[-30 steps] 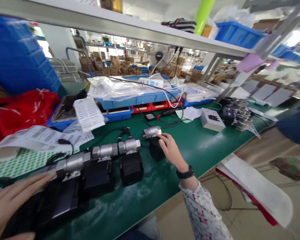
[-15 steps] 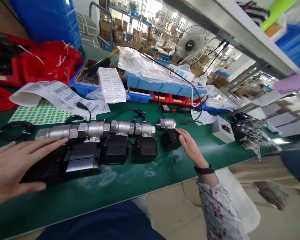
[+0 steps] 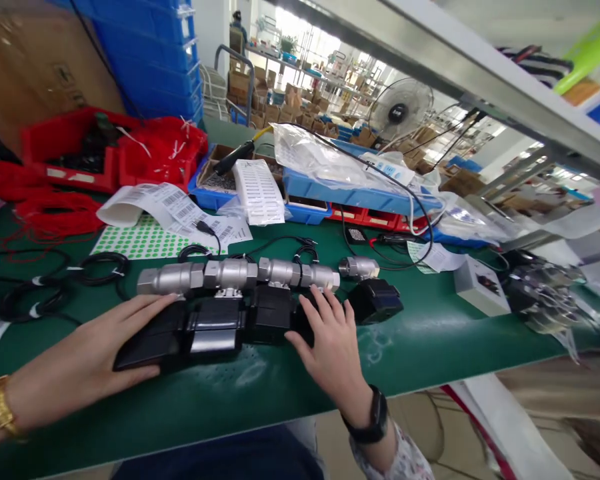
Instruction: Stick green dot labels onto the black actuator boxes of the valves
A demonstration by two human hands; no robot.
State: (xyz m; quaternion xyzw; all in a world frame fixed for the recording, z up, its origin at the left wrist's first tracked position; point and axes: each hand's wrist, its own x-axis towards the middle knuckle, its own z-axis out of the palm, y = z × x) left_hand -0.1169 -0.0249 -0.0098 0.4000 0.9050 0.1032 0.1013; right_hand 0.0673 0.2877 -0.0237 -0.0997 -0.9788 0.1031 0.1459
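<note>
Five metal valves with black housings stand on the green surface (image 3: 260, 393); four form a close row, and the fifth valve (image 3: 377, 300) sits just beyond its right end, turned at a slight angle. The left hand (image 3: 87, 360) lies over the leftmost valve (image 3: 155, 343), fingers extended and close together along its top, thumb apart at the near edge. The right hand (image 3: 333, 353) is spread over the fourth valve (image 3: 310, 273), fingertips by its silver body and thumb toward the near side of the housing; neither hand pinches anything. Exact contact beneath the right palm cannot be told. The second valve (image 3: 215, 330) and third valve (image 3: 270, 313) lie between the hands. Behind the row are a coiled cord (image 3: 305, 252), a label sheet (image 3: 175, 203) and a green-dotted sheet (image 3: 130, 241); a white box (image 3: 473, 297) is farther right. Assessment: contact is best made on the broad housings, with low, even pressure from both sides, since uneven force could skew the row. Fingers should be kept out of the narrow gaps, where pinching is likely, and the cords free of the valve bodies, as a trapped cord could tilt one.
</note>
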